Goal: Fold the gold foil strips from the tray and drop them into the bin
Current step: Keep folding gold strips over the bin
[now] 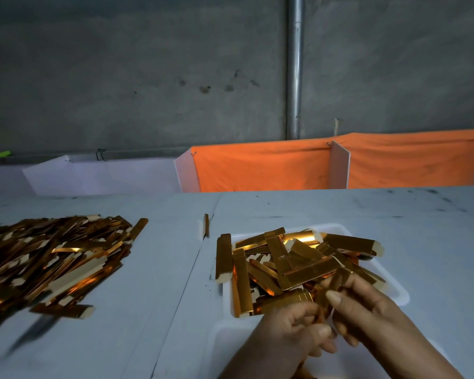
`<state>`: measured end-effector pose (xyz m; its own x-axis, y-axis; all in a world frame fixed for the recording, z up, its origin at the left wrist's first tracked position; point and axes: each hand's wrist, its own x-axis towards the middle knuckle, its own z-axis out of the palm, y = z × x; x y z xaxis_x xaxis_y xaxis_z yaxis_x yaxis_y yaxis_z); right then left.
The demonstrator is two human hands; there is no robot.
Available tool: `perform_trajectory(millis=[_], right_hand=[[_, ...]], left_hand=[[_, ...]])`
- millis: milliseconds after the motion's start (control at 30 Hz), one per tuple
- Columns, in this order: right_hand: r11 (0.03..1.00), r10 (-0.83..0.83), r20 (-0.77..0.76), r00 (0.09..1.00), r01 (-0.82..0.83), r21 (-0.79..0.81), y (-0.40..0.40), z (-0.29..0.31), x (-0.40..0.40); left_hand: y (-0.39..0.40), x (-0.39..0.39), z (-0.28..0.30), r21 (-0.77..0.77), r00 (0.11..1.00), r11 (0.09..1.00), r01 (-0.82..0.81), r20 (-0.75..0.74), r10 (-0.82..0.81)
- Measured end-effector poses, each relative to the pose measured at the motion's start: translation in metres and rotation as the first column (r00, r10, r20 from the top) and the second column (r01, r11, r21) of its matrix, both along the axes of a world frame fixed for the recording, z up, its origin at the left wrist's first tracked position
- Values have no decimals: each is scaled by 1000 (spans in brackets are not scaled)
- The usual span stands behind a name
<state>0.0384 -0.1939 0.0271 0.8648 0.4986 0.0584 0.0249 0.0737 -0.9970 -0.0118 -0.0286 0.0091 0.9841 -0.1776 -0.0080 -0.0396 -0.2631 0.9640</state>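
Gold foil strips (298,258): heaped in the white tray (394,291), one pinched at its near edge
Loose pile (52,258): left of tray, on desk (162,269)
Left hand (293,329): fingers curled, pinching that strip
Right hand (367,313): fingers gripping it too

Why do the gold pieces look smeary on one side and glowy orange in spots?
In the head view, the loose pile of strips at the left edge is motion-blurred; orange glints are light reflecting off foil there and in the tray; the room is dim.
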Motion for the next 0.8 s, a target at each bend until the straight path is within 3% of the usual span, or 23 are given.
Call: perform_trajectory(millis=[133, 233, 333, 433, 567, 667, 800], right_hand=[[994, -78, -52, 996, 81, 78, -6, 1, 4], [997, -67, -71, 995, 68, 19, -10, 4, 5], [995, -92, -103, 990, 88, -47, -9, 1, 5], [992, -108, -124, 986, 100, -73, -4, -6, 5], [992, -119, -172, 978, 110, -62, -2, -5, 4], [994, -111, -176, 978, 105, -42, -2, -3, 3], [994, -103, -217, 971, 105, 1, -3, -2, 3]], left_hand=[[1, 1, 3, 30, 995, 997, 70, -71, -67], [1, 1, 3, 9, 996, 998, 69, -58, -68], [-3, 4, -2, 182, 999, 983, -9, -37, 16], [-8, 8, -7, 445, 983, 878, -180, 103, 149], [-10, 7, -12, 533, 893, 746, -400, 409, 186], [-9, 4, -15, 511, 844, 730, -454, 509, 169], [-10, 2, -12, 540, 862, 750, -381, 501, 77]])
